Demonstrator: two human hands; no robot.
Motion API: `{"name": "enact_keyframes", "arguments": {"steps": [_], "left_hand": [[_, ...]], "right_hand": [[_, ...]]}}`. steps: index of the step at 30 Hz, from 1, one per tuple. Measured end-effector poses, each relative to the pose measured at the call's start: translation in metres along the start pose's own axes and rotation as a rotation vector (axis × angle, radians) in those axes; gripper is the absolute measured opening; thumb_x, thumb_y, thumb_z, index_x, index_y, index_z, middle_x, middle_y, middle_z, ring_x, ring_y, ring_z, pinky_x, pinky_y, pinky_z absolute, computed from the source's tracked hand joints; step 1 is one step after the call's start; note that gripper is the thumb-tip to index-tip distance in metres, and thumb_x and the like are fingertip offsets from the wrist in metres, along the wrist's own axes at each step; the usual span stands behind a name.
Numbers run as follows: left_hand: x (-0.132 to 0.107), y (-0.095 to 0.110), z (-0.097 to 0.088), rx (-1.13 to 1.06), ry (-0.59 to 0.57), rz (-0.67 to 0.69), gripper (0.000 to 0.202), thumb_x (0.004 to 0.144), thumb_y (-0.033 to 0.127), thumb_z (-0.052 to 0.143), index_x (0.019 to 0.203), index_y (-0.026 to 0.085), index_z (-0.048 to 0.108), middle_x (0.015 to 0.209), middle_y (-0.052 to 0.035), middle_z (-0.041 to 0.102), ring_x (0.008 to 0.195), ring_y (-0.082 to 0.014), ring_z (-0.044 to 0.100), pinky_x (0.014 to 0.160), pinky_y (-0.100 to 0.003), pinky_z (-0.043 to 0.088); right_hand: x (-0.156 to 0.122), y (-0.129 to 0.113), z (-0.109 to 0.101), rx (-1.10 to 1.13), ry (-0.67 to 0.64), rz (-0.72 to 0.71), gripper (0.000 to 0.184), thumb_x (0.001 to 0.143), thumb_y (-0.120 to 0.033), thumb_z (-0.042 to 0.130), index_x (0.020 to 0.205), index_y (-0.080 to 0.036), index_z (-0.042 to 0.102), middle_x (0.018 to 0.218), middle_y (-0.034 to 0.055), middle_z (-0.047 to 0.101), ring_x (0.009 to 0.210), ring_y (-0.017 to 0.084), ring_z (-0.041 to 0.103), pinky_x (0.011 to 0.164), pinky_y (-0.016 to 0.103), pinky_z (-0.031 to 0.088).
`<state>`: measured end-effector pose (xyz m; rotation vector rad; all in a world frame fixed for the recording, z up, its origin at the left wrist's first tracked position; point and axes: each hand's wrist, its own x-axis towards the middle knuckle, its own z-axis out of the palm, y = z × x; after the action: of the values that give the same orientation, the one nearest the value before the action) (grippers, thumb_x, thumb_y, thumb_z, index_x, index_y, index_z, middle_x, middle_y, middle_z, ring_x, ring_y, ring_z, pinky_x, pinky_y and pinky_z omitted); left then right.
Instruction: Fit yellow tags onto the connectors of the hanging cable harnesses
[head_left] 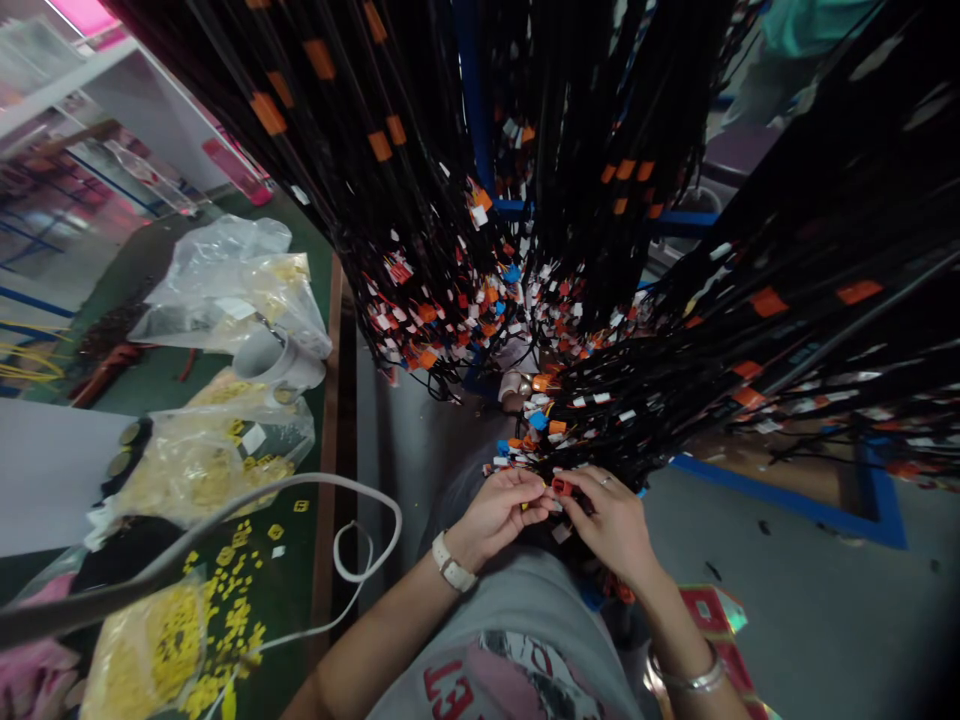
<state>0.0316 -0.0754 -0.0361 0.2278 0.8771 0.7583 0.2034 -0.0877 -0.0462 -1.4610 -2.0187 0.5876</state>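
Note:
My left hand [501, 510] and my right hand [611, 520] meet over my lap, fingers pinched together on a small red connector [561, 487] at the end of a black cable. A bit of yellow shows between my left fingers. The cable belongs to a dense curtain of hanging black cables [600, 200] with orange, white, red and blue tags, which hangs right in front of me. A white watch sits on my left wrist, a metal bracelet on my right.
At my left a green table [292, 590] holds clear plastic bags [225, 280] of yellow parts, loose yellow tags [232, 590], a tape roll [274, 360] and a white cord [360, 500]. A blue frame [825, 510] lies on the grey floor at right. Someone in teal stands far back right.

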Motion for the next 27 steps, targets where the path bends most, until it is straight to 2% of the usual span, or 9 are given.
{"name": "enact_keyframes", "arguments": {"steps": [5,9,11,15,22,27], "left_hand": [[0.0018,0.0008,-0.0003,-0.010,-0.002,0.041,0.019,0.068,0.013,0.073,0.081,0.008,0.061,0.069,-0.0031,0.065,0.059,-0.0080,0.061,0.058,-0.017,0.053],[0.0017,0.0019,-0.0006,0.002,0.010,0.044,0.014,0.069,0.012,0.071,0.076,0.008,0.059,0.075,-0.0069,0.067,0.063,-0.0096,0.062,0.060,-0.019,0.053],[0.0019,0.0022,-0.0010,0.000,0.012,0.052,0.015,0.069,0.013,0.072,0.074,0.009,0.059,0.074,-0.0060,0.066,0.061,-0.0091,0.061,0.059,-0.019,0.052],[0.0031,0.0018,-0.0017,0.026,0.007,0.049,0.020,0.067,0.018,0.075,0.078,0.009,0.061,0.070,-0.0033,0.063,0.057,-0.0071,0.058,0.056,-0.017,0.050],[0.0029,-0.0011,0.0007,0.127,0.039,0.105,0.035,0.063,0.025,0.079,0.090,0.006,0.066,0.069,-0.0044,0.065,0.061,-0.0084,0.060,0.064,-0.021,0.049],[0.0045,-0.0013,0.0006,0.217,0.048,0.085,0.035,0.063,0.032,0.079,0.082,0.006,0.066,0.071,-0.0059,0.065,0.061,-0.0091,0.059,0.062,-0.023,0.047]], "right_hand": [[-0.0005,0.0005,0.0002,-0.004,0.001,0.009,0.019,0.084,-0.023,0.053,0.099,-0.021,0.065,0.093,0.0062,0.069,0.086,0.021,0.064,0.076,0.034,0.053],[-0.0004,0.0007,0.0002,-0.006,-0.003,-0.001,0.018,0.084,-0.023,0.054,0.098,-0.019,0.065,0.092,0.0065,0.069,0.087,0.021,0.064,0.076,0.034,0.052],[-0.0005,0.0007,0.0003,-0.010,-0.004,0.003,0.018,0.084,-0.022,0.054,0.098,-0.020,0.065,0.092,0.0060,0.069,0.086,0.020,0.064,0.075,0.033,0.052],[-0.0010,0.0015,0.0014,-0.014,0.001,0.006,0.018,0.084,-0.023,0.054,0.099,-0.021,0.064,0.093,0.0056,0.068,0.086,0.020,0.064,0.076,0.033,0.052],[-0.0015,0.0028,0.0026,-0.016,0.009,-0.009,0.017,0.085,-0.024,0.053,0.098,-0.020,0.064,0.093,0.0059,0.068,0.087,0.020,0.063,0.076,0.032,0.051],[-0.0010,0.0025,0.0020,-0.014,0.001,-0.010,0.017,0.085,-0.024,0.053,0.097,-0.020,0.065,0.091,0.0054,0.068,0.085,0.020,0.063,0.075,0.032,0.051]]}}
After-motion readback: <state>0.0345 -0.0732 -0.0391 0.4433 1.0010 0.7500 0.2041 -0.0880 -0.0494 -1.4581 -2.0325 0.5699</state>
